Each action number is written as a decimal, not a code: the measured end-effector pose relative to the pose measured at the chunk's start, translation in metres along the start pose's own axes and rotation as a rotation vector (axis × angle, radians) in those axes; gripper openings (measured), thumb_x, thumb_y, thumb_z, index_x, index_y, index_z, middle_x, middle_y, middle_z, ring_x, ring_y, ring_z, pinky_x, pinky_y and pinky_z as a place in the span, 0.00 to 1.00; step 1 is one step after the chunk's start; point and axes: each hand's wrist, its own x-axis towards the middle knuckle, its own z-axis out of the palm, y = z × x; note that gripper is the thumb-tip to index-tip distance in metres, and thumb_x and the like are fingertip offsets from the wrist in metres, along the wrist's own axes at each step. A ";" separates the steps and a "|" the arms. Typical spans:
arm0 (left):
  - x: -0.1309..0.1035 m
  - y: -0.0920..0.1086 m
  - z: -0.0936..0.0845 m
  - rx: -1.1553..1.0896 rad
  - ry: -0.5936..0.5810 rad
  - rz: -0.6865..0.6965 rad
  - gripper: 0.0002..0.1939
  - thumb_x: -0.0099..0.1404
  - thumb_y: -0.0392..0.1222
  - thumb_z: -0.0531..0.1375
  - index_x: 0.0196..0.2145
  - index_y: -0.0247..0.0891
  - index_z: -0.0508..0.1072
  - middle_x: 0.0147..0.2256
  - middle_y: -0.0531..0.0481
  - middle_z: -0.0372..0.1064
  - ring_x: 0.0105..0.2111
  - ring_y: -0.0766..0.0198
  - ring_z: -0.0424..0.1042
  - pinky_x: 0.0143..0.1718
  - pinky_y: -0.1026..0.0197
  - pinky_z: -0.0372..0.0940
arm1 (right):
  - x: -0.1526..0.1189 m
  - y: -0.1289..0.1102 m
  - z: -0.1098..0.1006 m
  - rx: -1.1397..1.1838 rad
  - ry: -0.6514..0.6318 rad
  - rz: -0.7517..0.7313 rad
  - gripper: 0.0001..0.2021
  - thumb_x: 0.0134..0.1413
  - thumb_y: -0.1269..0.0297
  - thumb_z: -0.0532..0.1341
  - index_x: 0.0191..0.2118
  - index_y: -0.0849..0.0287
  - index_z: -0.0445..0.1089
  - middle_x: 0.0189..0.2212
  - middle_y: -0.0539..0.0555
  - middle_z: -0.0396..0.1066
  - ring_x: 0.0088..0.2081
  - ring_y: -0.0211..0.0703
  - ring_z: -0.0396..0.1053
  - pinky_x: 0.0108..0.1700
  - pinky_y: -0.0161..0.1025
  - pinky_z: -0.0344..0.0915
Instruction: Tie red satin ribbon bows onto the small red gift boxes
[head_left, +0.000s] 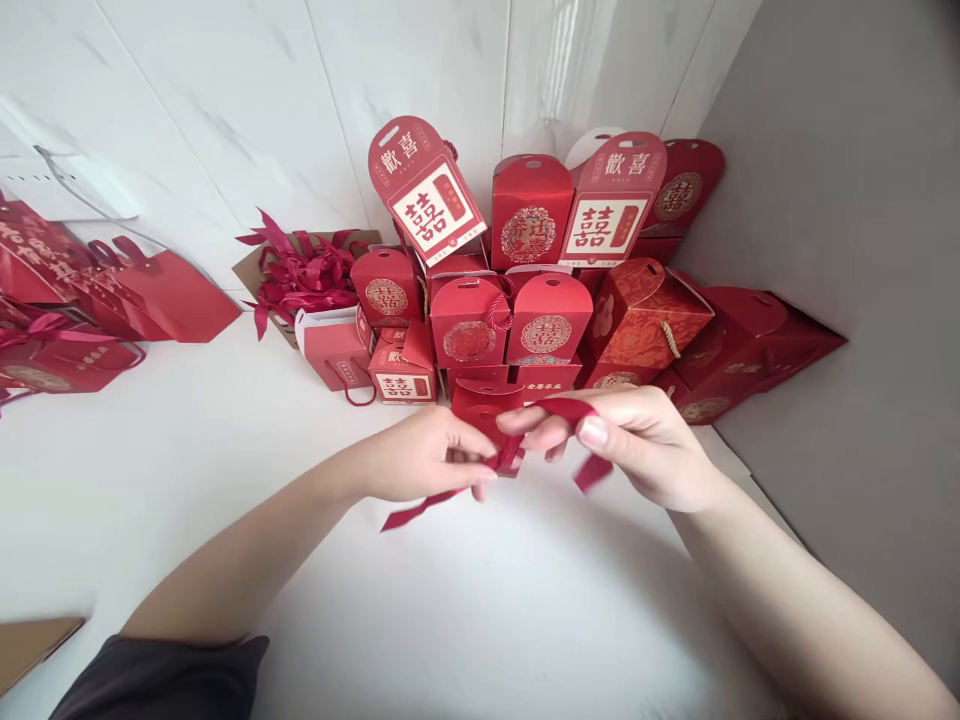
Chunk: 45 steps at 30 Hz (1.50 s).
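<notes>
A dark red ribbon (508,453) is stretched between my two hands near the middle of the view, with a knot or loop near my left fingertips. My left hand (420,455) pinches it, and one loose end hangs down to the left. The fingers of my right hand (637,440) are closed on the ribbon, which passes over the index finger; its other end dangles below the thumb. Just behind the fingers stands a small red box (487,398), partly hidden by them.
Many red gift boxes (544,330) stand against the white tiled wall. To their left, a brown carton (251,268) holds a heap of ribbons (311,270). Red bags (169,295) lie at far left on the white table (360,620). A grey wall rises at right.
</notes>
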 end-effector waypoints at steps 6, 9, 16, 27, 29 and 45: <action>0.002 -0.001 0.001 -0.240 -0.170 0.151 0.13 0.65 0.42 0.61 0.27 0.33 0.80 0.28 0.43 0.78 0.33 0.62 0.74 0.37 0.63 0.67 | 0.011 0.026 0.000 -0.110 0.033 0.022 0.14 0.67 0.63 0.54 0.47 0.53 0.77 0.47 0.54 0.76 0.47 0.40 0.73 0.54 0.39 0.67; -0.002 -0.003 -0.004 -0.332 -0.082 0.208 0.13 0.66 0.43 0.60 0.30 0.32 0.80 0.27 0.43 0.77 0.28 0.64 0.72 0.31 0.65 0.66 | 0.014 0.035 0.007 -0.084 -0.001 0.031 0.14 0.67 0.60 0.54 0.45 0.58 0.76 0.39 0.54 0.76 0.39 0.39 0.73 0.47 0.39 0.69; -0.013 0.004 -0.014 -0.389 0.122 0.276 0.08 0.68 0.40 0.59 0.36 0.32 0.76 0.26 0.47 0.75 0.27 0.66 0.73 0.34 0.64 0.69 | 0.011 0.044 0.022 -0.193 -0.069 0.152 0.13 0.62 0.59 0.60 0.35 0.65 0.75 0.27 0.51 0.71 0.29 0.35 0.66 0.33 0.34 0.65; -0.005 0.003 -0.010 0.290 0.324 0.202 0.13 0.71 0.38 0.52 0.38 0.37 0.77 0.31 0.50 0.72 0.31 0.67 0.69 0.32 0.65 0.63 | -0.002 -0.004 0.023 -0.003 -0.137 -0.033 0.09 0.61 0.68 0.61 0.39 0.63 0.79 0.32 0.58 0.79 0.31 0.41 0.75 0.31 0.36 0.71; -0.006 0.007 -0.003 0.380 0.316 0.184 0.14 0.70 0.36 0.51 0.39 0.38 0.77 0.31 0.50 0.72 0.30 0.67 0.69 0.32 0.65 0.61 | -0.003 -0.002 0.020 0.086 -0.068 -0.047 0.10 0.62 0.66 0.60 0.39 0.61 0.79 0.34 0.58 0.80 0.34 0.43 0.77 0.32 0.37 0.73; -0.013 0.007 -0.002 -0.328 -0.075 0.182 0.13 0.69 0.40 0.55 0.34 0.31 0.77 0.20 0.48 0.71 0.16 0.71 0.62 0.17 0.67 0.58 | 0.011 0.021 0.006 -0.403 -0.023 -0.103 0.14 0.58 0.69 0.62 0.51 0.59 0.73 0.49 0.57 0.75 0.50 0.45 0.72 0.53 0.41 0.68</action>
